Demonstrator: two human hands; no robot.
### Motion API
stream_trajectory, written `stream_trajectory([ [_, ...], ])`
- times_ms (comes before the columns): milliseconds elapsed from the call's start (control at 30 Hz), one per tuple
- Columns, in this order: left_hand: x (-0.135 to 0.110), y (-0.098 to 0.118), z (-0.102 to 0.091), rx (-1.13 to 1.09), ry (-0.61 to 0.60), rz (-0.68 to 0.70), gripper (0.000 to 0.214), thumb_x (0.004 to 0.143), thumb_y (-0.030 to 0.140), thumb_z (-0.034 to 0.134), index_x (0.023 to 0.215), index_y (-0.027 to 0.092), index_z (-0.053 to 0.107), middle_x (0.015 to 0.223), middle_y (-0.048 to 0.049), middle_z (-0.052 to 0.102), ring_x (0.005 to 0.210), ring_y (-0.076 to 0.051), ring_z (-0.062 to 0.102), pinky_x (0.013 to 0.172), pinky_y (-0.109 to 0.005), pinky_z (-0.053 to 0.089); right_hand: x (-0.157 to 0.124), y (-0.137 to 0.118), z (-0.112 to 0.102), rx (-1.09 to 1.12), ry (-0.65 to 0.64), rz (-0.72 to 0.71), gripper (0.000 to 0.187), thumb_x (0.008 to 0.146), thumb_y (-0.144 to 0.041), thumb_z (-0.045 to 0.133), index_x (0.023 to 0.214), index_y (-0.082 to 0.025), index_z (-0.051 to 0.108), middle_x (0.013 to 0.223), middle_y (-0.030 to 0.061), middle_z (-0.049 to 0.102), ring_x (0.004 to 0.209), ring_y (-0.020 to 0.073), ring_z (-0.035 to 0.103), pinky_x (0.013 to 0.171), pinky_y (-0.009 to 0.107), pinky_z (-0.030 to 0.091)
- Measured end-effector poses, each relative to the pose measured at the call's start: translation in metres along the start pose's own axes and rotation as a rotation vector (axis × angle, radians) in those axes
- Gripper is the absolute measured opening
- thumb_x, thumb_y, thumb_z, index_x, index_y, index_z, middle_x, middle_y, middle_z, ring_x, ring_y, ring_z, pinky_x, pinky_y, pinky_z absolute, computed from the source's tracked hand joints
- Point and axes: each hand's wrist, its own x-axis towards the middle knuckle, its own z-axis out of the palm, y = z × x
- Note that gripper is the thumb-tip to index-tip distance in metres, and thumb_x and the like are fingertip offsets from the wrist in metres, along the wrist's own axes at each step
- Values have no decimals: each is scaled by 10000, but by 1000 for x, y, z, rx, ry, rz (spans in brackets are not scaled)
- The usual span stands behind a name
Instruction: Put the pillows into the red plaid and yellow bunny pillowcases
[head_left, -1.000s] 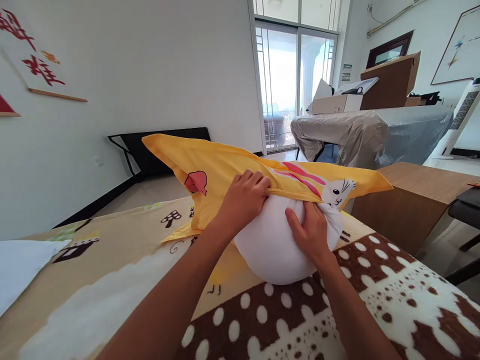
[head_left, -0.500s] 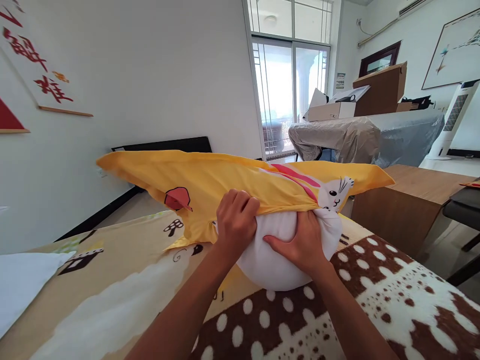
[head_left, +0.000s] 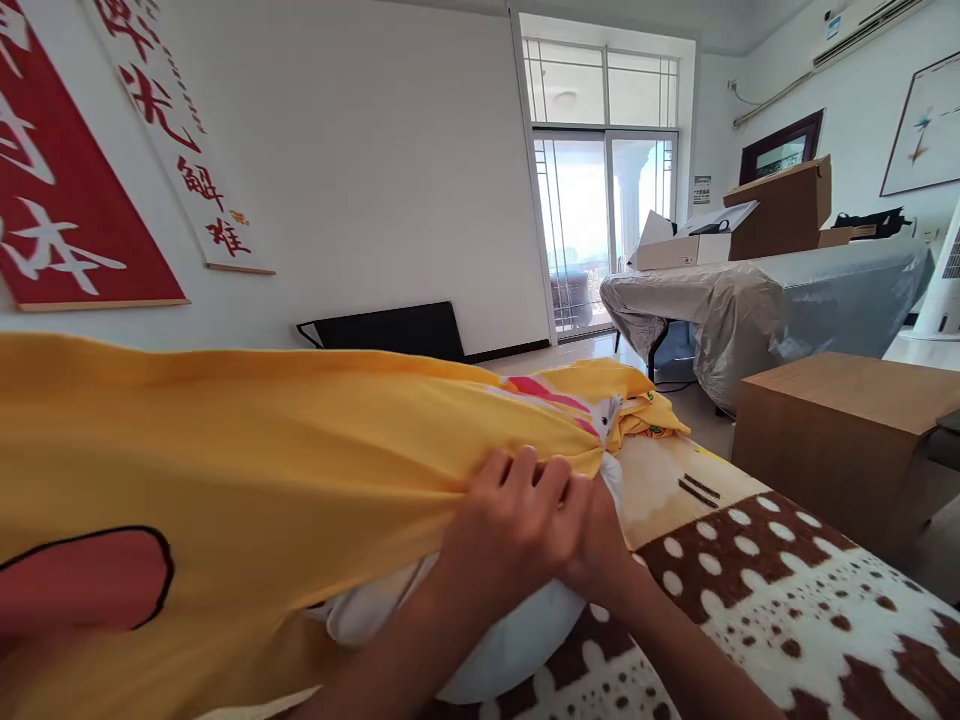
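Note:
A yellow pillowcase point(head_left: 285, 430) with a rabbit print stretches across the view from the left edge, partly over a white pillow point(head_left: 517, 650). My left hand point(head_left: 510, 515) is closed on the pillowcase's gathered edge, pulling creases into the cloth. Close against it on the right, my right hand point(head_left: 596, 540) grips the white pillow just below the rabbit print; its fingers are mostly hidden by the left hand and cloth. Some of the white pillow bulges out beneath my wrists.
Underneath lies a bed cover point(head_left: 787, 610) in brown, white and beige. A wooden cabinet point(head_left: 840, 400) stands beyond its right side. Farther back, boxes point(head_left: 780, 215) rest on a plastic-covered table point(head_left: 840, 290). A black panel point(head_left: 390, 330) leans at the wall.
My left hand has moved right, up against the right hand. The pillowcase's left part has swung closer and fills the left side; its right end has crumpled. The view has turned left and up.

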Motion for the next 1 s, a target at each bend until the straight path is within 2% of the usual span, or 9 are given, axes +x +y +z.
stream_trajectory([
  [100, -31, -22, 20, 113, -296, -116, 189, 781, 27, 447, 701, 185, 514, 647, -32, 534, 586, -199, 493, 563, -323, 318, 2, 2, 10, 19, -164, -128, 503, 857, -439, 501, 1262, -142, 478, 1205, 151, 583, 1167, 297, 511, 960, 477, 443],
  [167, -51, -43, 26, 144, -452, -276, 186, 770, 28, 432, 759, 180, 539, 687, -41, 567, 623, -216, 547, 552, -317, 321, 1, 7, 14, 8, -226, -242, 474, 882, -355, 492, 1311, -159, 448, 1331, 127, 516, 1266, 265, 439, 1046, 451, 378],
  [233, -62, -61, 24, 148, -580, -408, 187, 769, 45, 420, 808, 173, 552, 718, -45, 589, 665, -225, 585, 533, -308, 311, -1, 17, 18, 0, -148, -251, 415, 884, -281, 490, 1292, -207, 475, 1340, 88, 522, 1274, 236, 439, 1064, 434, 357],
  [300, -64, -68, 18, 142, -668, -441, 203, 770, 53, 407, 841, 171, 556, 731, -43, 600, 675, -223, 602, 522, -302, 308, -3, 28, 22, 13, -43, -100, 423, 873, -295, 516, 1287, -217, 479, 1325, 88, 535, 1252, 234, 461, 1044, 434, 380],
  [433, -47, -55, 13, 168, -660, -280, 265, 763, 15, 389, 868, 176, 572, 727, -51, 606, 643, -225, 600, 535, -308, 356, -3, 41, 27, 107, -81, 150, 546, 839, -432, 556, 1317, -186, 457, 1320, 119, 522, 1234, 249, 469, 1016, 423, 414],
  [567, -24, -47, 29, 167, -598, -195, 268, 796, 10, 384, 902, 148, 587, 785, -98, 635, 707, -258, 623, 569, -327, 414, -5, 32, 28, 199, -137, 165, 641, 783, -484, 608, 1323, -179, 446, 1300, 121, 528, 1227, 251, 472, 1030, 408, 396],
  [800, 2, -39, 68, -31, -690, -217, 221, 800, 15, 419, 900, 122, 585, 686, -107, 656, 634, -250, 653, 518, -292, 404, -6, 20, 29, 224, -219, 161, 831, 681, -531, 680, 1342, -127, 379, 1336, 177, 479, 1262, 303, 422, 1051, 462, 348],
  [867, 3, -28, 70, -68, -694, -184, 198, 812, 30, 439, 901, 127, 587, 664, -101, 650, 615, -245, 650, 503, -287, 396, -5, 20, 29, 209, -250, 113, 788, 702, -527, 653, 1331, -130, 392, 1344, 174, 471, 1270, 307, 407, 1051, 471, 340],
  [1000, -3, 1, 59, -87, -691, -72, 163, 805, 30, 482, 895, 117, 587, 627, -87, 623, 553, -217, 624, 463, -264, 358, -16, 26, 40, 161, -251, 48, 443, 761, -437, 578, 1124, -184, 559, 1132, 118, 609, 1089, 299, 540, 903, 449, 459],
])
